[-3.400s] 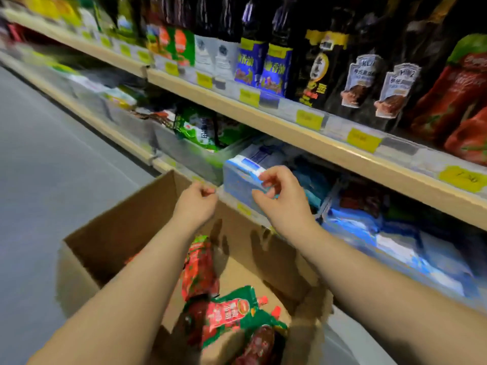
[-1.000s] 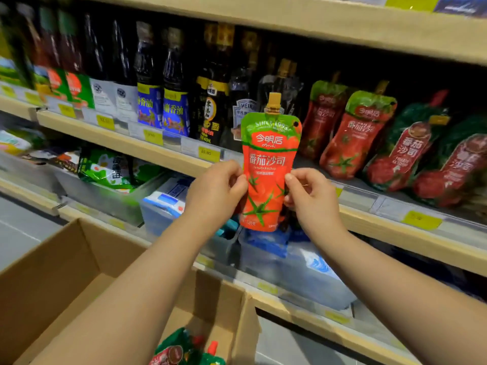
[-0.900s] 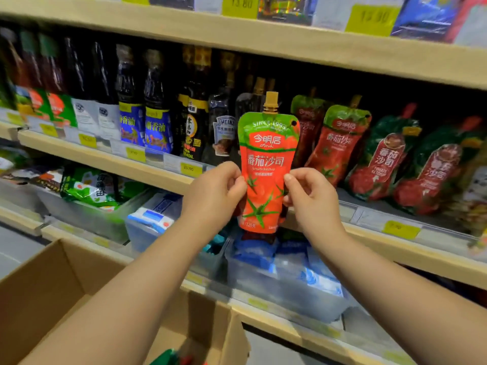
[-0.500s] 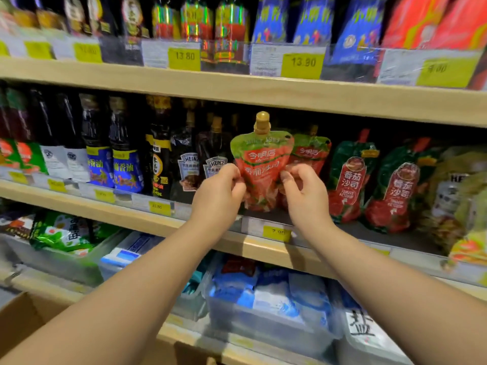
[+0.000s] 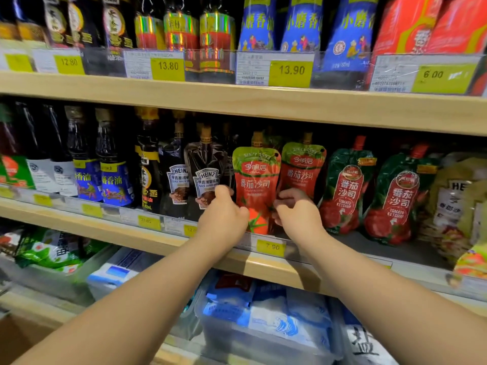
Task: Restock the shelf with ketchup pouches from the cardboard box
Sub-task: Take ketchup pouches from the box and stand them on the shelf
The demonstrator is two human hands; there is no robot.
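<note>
At frame centre, both hands' grip pinching pouch (image 5: 257, 191) sides: left hand (image 5: 224, 219), right hand (image 5: 297, 214). Best seated upright on shelf (image 5: 263, 262), label forward, before release.

Stocked wooden shop shelves (image 5: 263, 106)

The ketchup pouch (image 5: 257, 185) looks like glossy printed plastic film, smooth and faintly creased, with a matt tan plastic cap (image 5: 257, 139). The black pepper sauce pouch (image 5: 207, 169) beside it is clear, shiny film with bright highlights. The middle shelf (image 5: 118, 234) has a pale, matt wood-look edge, fronted by a transparent plastic strip holding matt yellow paper price tags (image 5: 271, 247). The sesame oil bottles (image 5: 110, 159) are dark glossy glass with smooth paper labels. Below, the storage bin (image 5: 263, 341) is translucent, slightly frosted plastic.
</note>
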